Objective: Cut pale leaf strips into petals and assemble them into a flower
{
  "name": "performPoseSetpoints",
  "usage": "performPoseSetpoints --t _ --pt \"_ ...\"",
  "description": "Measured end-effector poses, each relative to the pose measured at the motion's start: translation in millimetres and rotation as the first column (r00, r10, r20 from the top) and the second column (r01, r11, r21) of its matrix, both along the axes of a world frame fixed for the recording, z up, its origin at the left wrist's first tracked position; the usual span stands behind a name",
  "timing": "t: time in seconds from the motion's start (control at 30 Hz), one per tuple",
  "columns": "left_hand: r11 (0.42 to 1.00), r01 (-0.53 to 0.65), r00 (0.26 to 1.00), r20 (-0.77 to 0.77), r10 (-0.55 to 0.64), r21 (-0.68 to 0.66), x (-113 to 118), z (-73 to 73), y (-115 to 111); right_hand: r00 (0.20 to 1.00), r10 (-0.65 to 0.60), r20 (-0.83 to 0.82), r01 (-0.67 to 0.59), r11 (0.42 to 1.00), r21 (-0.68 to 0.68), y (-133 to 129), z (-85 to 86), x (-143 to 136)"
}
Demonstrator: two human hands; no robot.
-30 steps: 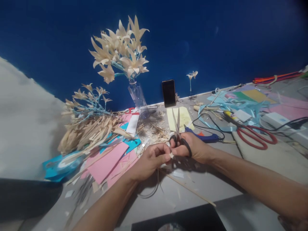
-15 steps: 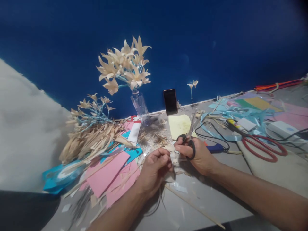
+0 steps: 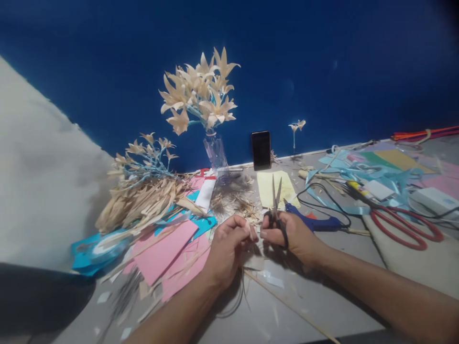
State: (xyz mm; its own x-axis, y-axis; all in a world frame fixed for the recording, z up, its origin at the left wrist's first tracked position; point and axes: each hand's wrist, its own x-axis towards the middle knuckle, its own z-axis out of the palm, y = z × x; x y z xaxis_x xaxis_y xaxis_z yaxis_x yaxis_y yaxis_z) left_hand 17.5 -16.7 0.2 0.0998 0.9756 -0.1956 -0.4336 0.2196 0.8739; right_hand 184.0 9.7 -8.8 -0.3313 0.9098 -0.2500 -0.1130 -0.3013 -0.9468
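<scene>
Black-handled scissors [image 3: 276, 203] point up and away, their blades slightly parted, with my right hand [image 3: 292, 236] closed round the handles. Just to the left, my left hand [image 3: 231, 246] pinches a small pale piece [image 3: 250, 230] between thumb and fingers; its shape is mostly hidden. Both hands are close together but apart, above dry scraps [image 3: 247, 208]. Past the scissors lies a pale yellow sheet [image 3: 263, 186]. Beyond my right hand rests a blue glue gun [image 3: 319, 223].
Pale flowers [image 3: 201, 91] stand in a clear bottle [image 3: 215, 150] by the blue wall, beside an upright phone [image 3: 261, 150]. Dried husks [image 3: 139, 203] and pink paper [image 3: 167, 248] lie left. Large red-handled scissors [image 3: 405, 229], cables and blue ribbon lie right.
The scissors have turned to point more upright, with their blades parted. The pale piece now shows at my left fingertips. The whole view has shifted a little.
</scene>
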Motion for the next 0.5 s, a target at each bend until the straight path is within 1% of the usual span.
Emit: performPoseSetpoints --t 0.1,0.17,0.33,0.4,0.5 --pt "0.999 0.047 0.997 -0.058 -0.048 -0.017 -2 -1.0 0 1.0 0.013 0.007 -0.013 1.0 0.027 3 7.2 4" --pt "0.996 0.08 0.994 -0.07 -0.081 -0.027 -2 -1.4 0 0.999 0.035 0.003 -0.036 0.998 0.053 5 10.3 6" --pt "0.989 0.142 0.985 -0.093 -0.144 -0.035 1 1.2 -3 0.994 0.11 -0.005 -0.109 0.991 0.083 4 9.2 8" --pt "0.984 0.167 0.983 -0.073 -0.171 -0.056 1 2.5 -3 0.993 0.115 -0.011 -0.114 0.99 0.08 2 9.5 7" --pt "0.978 0.187 0.982 0.013 -0.186 -0.089 1 4.3 -3 0.995 0.066 -0.074 -0.06 0.996 0.071 -2 12.4 4"
